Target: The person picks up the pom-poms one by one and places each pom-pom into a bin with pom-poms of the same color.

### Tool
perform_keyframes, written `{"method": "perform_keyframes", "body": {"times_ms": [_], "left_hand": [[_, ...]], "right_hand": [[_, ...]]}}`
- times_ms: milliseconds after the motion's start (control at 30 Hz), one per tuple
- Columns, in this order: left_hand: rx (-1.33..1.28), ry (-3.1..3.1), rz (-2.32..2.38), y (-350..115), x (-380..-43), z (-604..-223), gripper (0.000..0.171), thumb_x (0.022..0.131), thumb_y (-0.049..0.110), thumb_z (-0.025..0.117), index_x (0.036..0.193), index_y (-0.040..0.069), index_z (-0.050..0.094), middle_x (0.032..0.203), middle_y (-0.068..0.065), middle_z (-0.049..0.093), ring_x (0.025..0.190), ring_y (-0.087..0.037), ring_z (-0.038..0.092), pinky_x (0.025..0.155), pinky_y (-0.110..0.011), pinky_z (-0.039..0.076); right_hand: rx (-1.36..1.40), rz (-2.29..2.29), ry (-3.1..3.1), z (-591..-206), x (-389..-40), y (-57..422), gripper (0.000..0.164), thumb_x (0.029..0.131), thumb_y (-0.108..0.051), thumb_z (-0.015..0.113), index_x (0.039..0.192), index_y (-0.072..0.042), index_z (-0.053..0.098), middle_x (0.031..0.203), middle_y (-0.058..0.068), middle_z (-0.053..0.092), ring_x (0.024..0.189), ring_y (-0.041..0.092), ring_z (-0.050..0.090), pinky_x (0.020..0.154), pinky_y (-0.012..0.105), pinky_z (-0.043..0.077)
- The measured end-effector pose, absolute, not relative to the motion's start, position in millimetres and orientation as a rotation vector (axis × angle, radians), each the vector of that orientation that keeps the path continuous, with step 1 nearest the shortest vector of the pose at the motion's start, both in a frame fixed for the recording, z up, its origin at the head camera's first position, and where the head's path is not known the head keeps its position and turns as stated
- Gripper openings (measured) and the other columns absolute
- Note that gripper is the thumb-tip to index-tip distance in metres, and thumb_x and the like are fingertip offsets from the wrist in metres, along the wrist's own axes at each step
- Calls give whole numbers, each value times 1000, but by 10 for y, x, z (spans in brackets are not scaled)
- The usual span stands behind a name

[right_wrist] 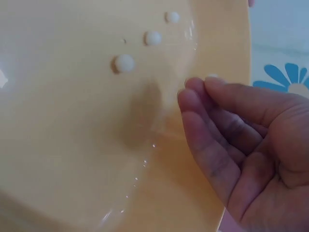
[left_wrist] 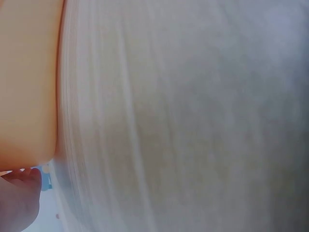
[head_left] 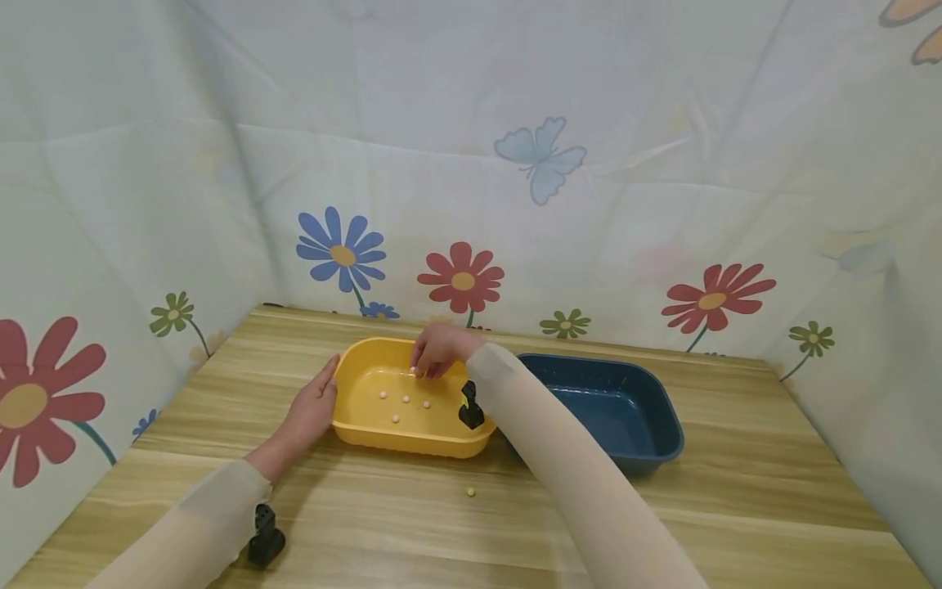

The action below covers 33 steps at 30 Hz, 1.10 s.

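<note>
In the head view, a yellow basin (head_left: 412, 442) holds several small white balls (head_left: 406, 399) scattered on its floor. My right hand (head_left: 441, 348) is over the basin's far side, pinching one white ball (head_left: 414, 370) between thumb and fingertips. The right wrist view shows this hand (right_wrist: 246, 140) with a bit of white ball (right_wrist: 212, 76) peeking past the thumb tip. Against the basin's left outer wall, my left hand (head_left: 309, 413) rests with fairly straight fingers. Only part of that hand (left_wrist: 19, 200) appears in the left wrist view, touching the basin (left_wrist: 29, 87).
A dark blue basin (head_left: 666, 409) stands right of the yellow one, partly behind my right sleeve (head_left: 574, 466). One small yellowish ball (head_left: 471, 492) lies on the wooden table (head_left: 383, 523). A flower-printed cloth (head_left: 441, 164) hangs behind and at both sides.
</note>
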<state>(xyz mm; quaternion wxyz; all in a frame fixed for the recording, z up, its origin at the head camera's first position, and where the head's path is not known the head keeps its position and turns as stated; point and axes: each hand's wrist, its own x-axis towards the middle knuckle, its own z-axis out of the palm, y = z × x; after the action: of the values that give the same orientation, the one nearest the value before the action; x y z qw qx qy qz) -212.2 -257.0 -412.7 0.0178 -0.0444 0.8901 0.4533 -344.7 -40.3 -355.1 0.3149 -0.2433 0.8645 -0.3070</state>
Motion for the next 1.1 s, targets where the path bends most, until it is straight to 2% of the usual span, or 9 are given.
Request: {"method": "perform_keyframes", "body": {"times_ms": [167,333,400,500,633,800,1100], "left_hand": [[-148,2772,1402,-2568,-2111,-4127,55,111,12,23,162,-1,10,169,-24,10,158,-44,14,133,-54,14],[-153,2779,1397,-2569,-2098,-4127,55,111,12,23,162,-1,11,169,-24,11,158,-44,16,133,-54,14],[-152,2778,1398,-2571,-2107,-4131,55,111,12,23,163,-1,12,170,-23,11,158,-44,15,133,-54,14],[-136,2780,1398,-2575,-2125,-4140,54,111,12,23,162,-1,12,170,-23,10,158,-43,15,133,-54,14],[-119,2781,1387,-2581,-2131,-4139,54,111,11,23,162,-3,12,170,-24,10,158,-44,14,133,-55,15],[-127,2784,1380,-2578,-2131,-4128,55,110,12,24,162,-2,12,170,-23,10,158,-43,15,133,-54,15],[-134,2812,1382,-2560,-2114,-4122,54,110,11,24,161,-3,15,169,-25,13,157,-45,18,132,-55,16]], "right_hand": [[-680,-711,2388,-3613,-3402,-457,9,93,-4,71,100,1,75,81,6,70,70,17,67,73,27,66],[-757,-606,2492,-3617,-3300,-486,9,91,-1,71,97,4,76,84,15,73,81,33,74,80,38,67],[-767,-572,2521,-3631,-3272,-504,9,91,-2,71,95,4,76,86,17,75,83,35,74,81,39,67],[-767,-499,2562,-3676,-3257,-537,7,91,-4,73,89,2,75,84,16,74,74,30,72,67,31,64],[-753,-423,2598,-3736,-3274,-573,9,92,-6,74,83,-3,73,76,10,70,63,20,64,50,18,51],[-737,-381,2620,-3768,-3312,-593,13,92,-6,73,79,-4,71,73,8,68,59,19,62,47,17,47],[-718,-342,2615,-3759,-3335,-607,7,92,-2,71,85,-3,73,78,10,70,58,18,61,46,17,48]]}}
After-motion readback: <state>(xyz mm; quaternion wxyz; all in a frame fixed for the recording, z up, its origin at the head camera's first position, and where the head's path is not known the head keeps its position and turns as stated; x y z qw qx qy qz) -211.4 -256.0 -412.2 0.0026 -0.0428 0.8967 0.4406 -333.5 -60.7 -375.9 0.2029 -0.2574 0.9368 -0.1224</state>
